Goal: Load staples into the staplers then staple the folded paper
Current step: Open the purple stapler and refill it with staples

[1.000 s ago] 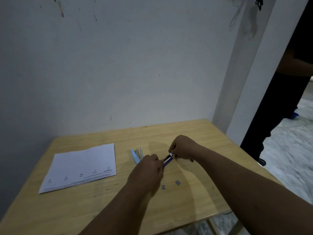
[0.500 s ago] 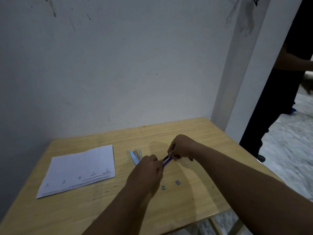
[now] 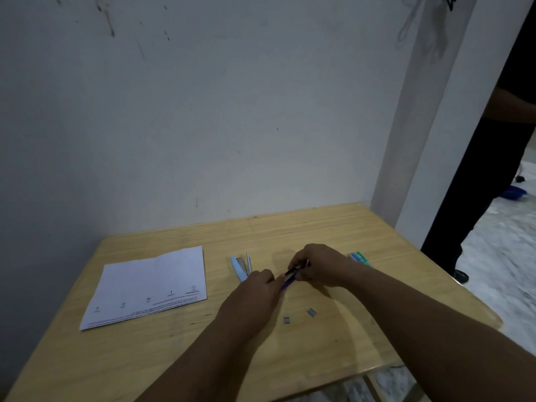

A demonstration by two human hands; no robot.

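Paper lies folded at the desk's left. I see my left hand and right hand both gripping the purple stapler mid-desk, fingers curled round it. Just left lies a blue stapler, opened. Green staple box sits right; two staple strips lie nearer me

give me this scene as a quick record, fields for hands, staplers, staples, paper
left hand: grips the purple stapler's near end
right hand: pinches at its metal far end
purple stapler: between both hands, above the table
blue stapler: lying opened out, beyond the left hand
loose staples: two small strips near the hands
staple box: behind the right wrist
paper: flat at left, untouched
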